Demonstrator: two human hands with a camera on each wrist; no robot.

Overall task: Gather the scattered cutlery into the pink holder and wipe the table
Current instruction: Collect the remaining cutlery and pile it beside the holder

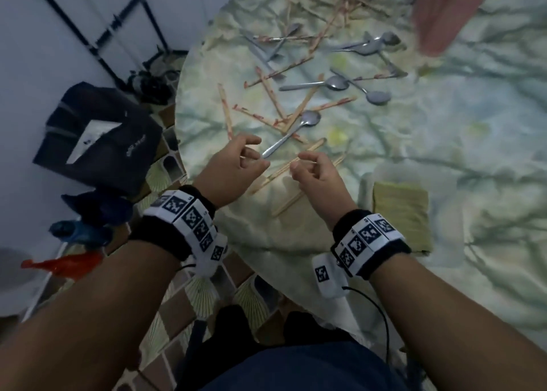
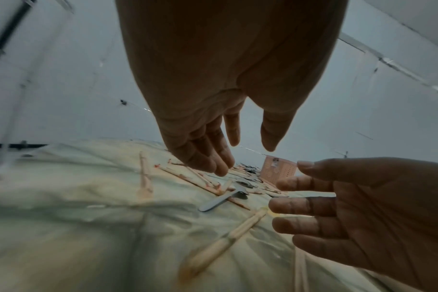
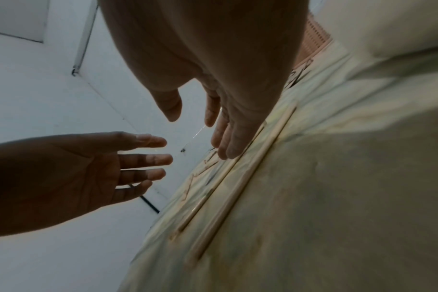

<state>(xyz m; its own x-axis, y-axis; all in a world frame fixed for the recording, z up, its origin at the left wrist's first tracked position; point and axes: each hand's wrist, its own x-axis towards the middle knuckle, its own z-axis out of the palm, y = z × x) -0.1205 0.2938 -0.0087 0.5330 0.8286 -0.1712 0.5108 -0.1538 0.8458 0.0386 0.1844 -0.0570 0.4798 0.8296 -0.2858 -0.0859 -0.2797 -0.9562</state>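
Gathering step, nothing picked yet. Left hand (image 1: 233,165) and right hand (image 1: 318,174) hover empty over the near table (image 1: 444,142) edge, fingers relaxed. Chopsticks (image 1: 284,168) lie just under them; nearest spoon (image 1: 291,133) at 12 o'clock, more beyond. Pink holder (image 1: 447,14) far off at 1 o'clock, blurred. Cloth (image 1: 401,213) at 3 o'clock, untouched. Next, I'd judge: pinch the near chopsticks, bundle, carry to holder.
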